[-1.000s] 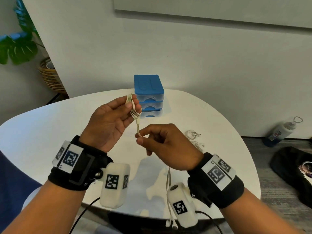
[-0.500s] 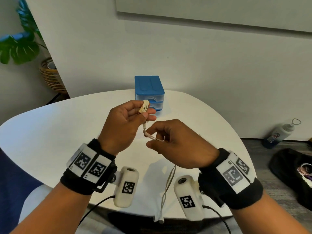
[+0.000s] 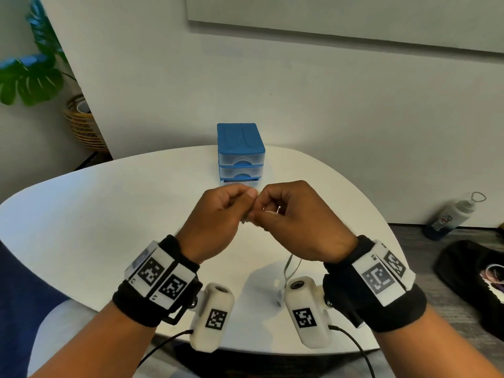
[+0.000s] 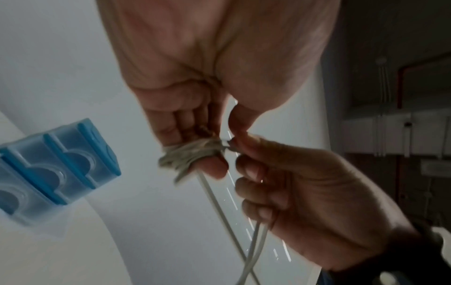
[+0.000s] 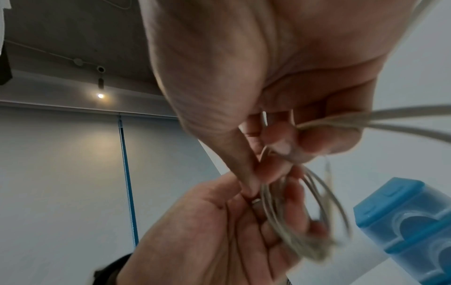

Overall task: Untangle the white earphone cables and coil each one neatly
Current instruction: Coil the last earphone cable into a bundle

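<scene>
Hands now meet; white cable (image 4: 192, 154) loops left fingers (image 4: 209, 167).

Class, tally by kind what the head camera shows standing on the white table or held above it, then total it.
Blue plastic three-drawer unit: 1
White earphone cable, part coiled in the hands: 1
Hands, left hand and right hand: 2
Total: 4

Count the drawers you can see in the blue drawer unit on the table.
3, stacked in the blue drawer unit: top drawer, middle drawer, bottom drawer, partly hidden by the hands.
</scene>
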`<state>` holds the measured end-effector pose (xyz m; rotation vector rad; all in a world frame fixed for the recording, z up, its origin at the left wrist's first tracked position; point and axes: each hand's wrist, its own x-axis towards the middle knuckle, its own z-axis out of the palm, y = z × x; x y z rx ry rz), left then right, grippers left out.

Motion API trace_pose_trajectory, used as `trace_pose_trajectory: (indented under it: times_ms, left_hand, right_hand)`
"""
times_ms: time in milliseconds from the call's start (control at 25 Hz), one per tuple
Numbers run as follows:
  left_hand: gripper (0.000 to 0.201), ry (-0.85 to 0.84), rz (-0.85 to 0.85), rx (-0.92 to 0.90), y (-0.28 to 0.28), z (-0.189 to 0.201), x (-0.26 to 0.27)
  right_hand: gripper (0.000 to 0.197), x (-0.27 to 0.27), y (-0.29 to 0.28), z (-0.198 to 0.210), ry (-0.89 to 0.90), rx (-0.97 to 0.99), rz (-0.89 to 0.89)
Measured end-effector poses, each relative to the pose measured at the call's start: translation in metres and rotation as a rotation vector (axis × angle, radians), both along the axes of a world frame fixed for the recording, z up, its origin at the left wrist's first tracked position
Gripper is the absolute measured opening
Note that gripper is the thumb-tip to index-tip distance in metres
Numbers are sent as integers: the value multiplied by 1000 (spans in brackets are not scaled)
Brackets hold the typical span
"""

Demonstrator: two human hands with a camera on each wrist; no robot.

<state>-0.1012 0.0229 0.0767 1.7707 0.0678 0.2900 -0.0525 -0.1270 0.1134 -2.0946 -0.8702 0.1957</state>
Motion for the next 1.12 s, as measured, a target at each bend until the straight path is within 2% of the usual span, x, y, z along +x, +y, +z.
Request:
trace_pose_trajectory:
  times_ms: [80, 160, 240, 320, 400, 560, 720, 760, 800, 880, 920, 960, 1040, 1120]
  left_hand:
    - [54, 96, -111, 44, 0, -1, -2]
    - [60, 210, -200, -15, 3, 3, -4]
    - [45, 243, -263, -165, 8, 5, -5]
    - [31, 210, -288, -380, 17, 6, -6]
    - [22, 157, -290, -592, 26, 9, -6]
    - [21, 98, -140, -796, 39, 14, -1]
    - [19, -19, 32, -952, 49, 6, 9]
    - [19, -58, 74, -907, 50, 2, 11]
    - [18, -79, 133, -772, 49, -3, 11]
    - [19, -62, 245, -256, 45, -20, 10]
    - [23, -40, 214, -44, 39, -29, 7]
    - [31, -18, 134, 72, 33, -35, 5]
    - [50, 32, -3, 68, 22, -34, 1]
    - [46, 57, -63, -145, 16, -24, 1]
  right_hand:
    - [5, 1, -4, 3, 13, -75, 59]
    - [12, 8, -12, 5, 19, -131, 72]
    - [14, 17, -18, 4, 113, -18, 72]
    - [7, 24, -20, 0, 257, 190, 68]
    - [5, 31, -18, -9, 321, 302, 23]
    - [10, 34, -10, -35, 377, 263, -56]
    - [23, 4, 9, -52, 307, 1, 108]
    - [24, -5, 14, -51, 291, -49, 164]
    - [24, -11, 18, -48, 285, -81, 216]
    - [22, -16, 19, -36, 288, -91, 280]
    - [21, -16, 18, -27, 282, -80, 289]
    - [20, -13, 16, -19, 259, -59, 276]
    - [18, -1, 10, -11, 174, 52, 164]
    - [17, 16, 3, -14, 100, 175, -27]
